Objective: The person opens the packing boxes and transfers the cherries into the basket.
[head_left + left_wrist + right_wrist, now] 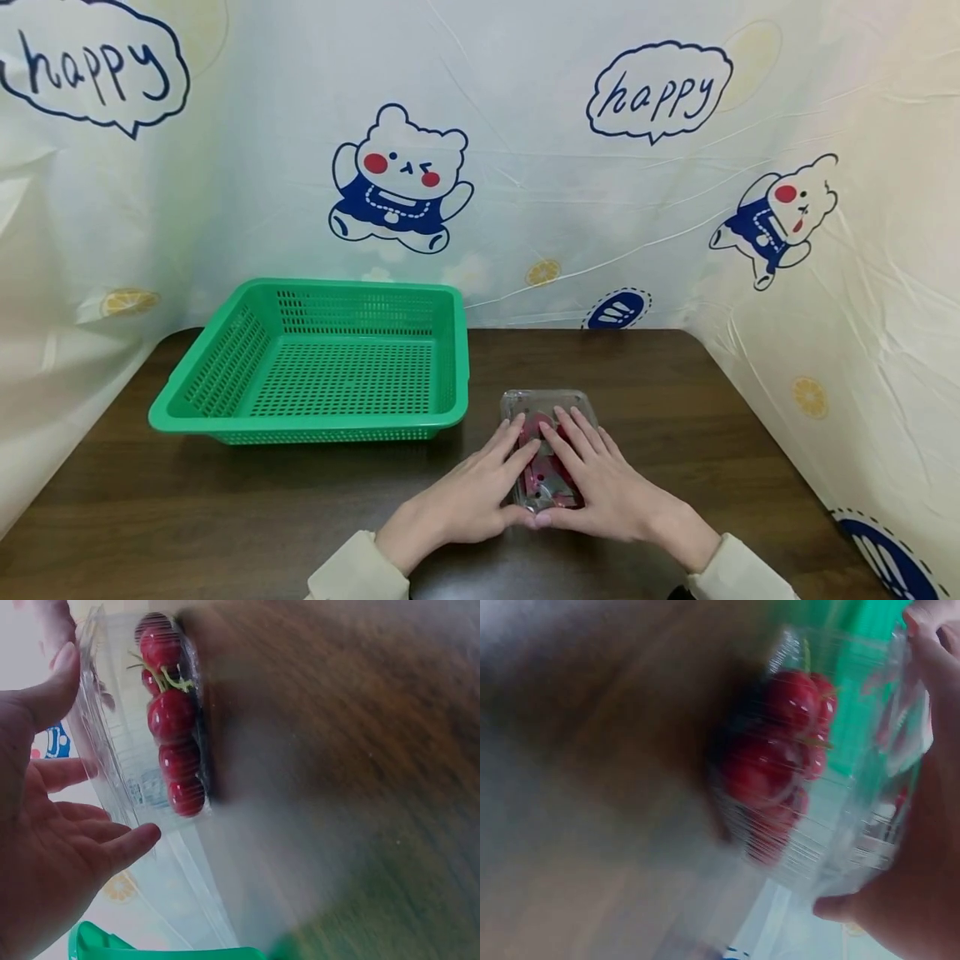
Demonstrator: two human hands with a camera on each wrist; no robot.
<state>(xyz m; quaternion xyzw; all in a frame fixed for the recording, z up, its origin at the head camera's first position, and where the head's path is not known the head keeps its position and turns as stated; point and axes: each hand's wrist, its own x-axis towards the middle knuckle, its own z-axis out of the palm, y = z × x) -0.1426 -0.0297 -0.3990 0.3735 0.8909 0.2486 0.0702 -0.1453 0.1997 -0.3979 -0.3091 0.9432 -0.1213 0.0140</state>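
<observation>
The left hand lies with its fingers straight and fanned over the top of the box, and on my feed the right hand mirrors it from the other side. The thumbs meet at the near edge; neither hand is pinching anything that I can see.

The box is thin, clear plastic, rectangular with rounded corners. My wrist views show fine ribs across its walls, catching the light. The table under it is dark brown wood with a visible grain. To the left, the basket is green plastic, its floor and walls pierced in a grid, its rim broad and smooth. Behind, the cloth is pale and creased, printed with bears and "happy" bubbles.

For room, I read a strip of wood between the basket's right side and the box, and a wider stretch from the right hand out to the slanting cloth. More wood runs from the box to the table's back edge.

The box sits flat on the table, right of the basket and nearer me. Through its walls I make out cherries, deep red, round and glossy, with thin green stems; the right wrist picture is blurred.
</observation>
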